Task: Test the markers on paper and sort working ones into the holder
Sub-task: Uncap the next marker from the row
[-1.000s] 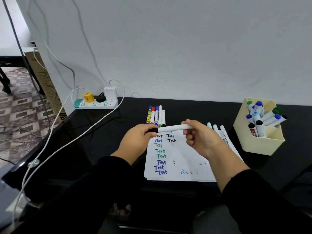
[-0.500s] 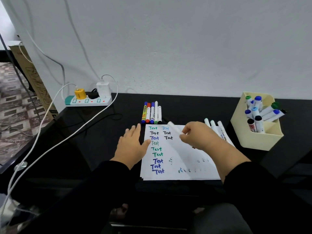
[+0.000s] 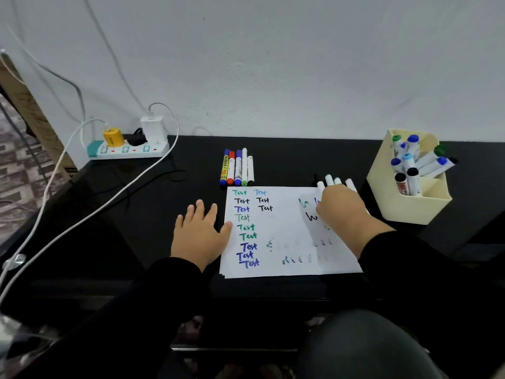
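- Judging from the black table (image 3: pixel 295 160), the sorting looks well along but unfinished.
- On the paper (image 3: pixel 287 231) I count about eleven "Test" words in green, black, blue and pale ink, a few larger strokes near the right hand, and faint squiggles low down that suggest some markers wrote weakly.
- Leaning in the cream holder (image 3: pixel 410 206) at the right are about nine capped markers, presumably the working ones.
- The left hand (image 3: pixel 198 236) lies flat, fingers spread, on the table at the paper's left edge, its thumb touching the sheet.
- The right hand (image 3: pixel 338 206) is curled over the paper's upper right, against the loose markers; what it grips is hidden, so I cannot tell whether it holds one.
- Five untested markers (image 3: pixel 237 168) lie in a row just above the paper.
- About four white markers (image 3: pixel 337 181), plus one dark tip, poke out beyond the right hand.
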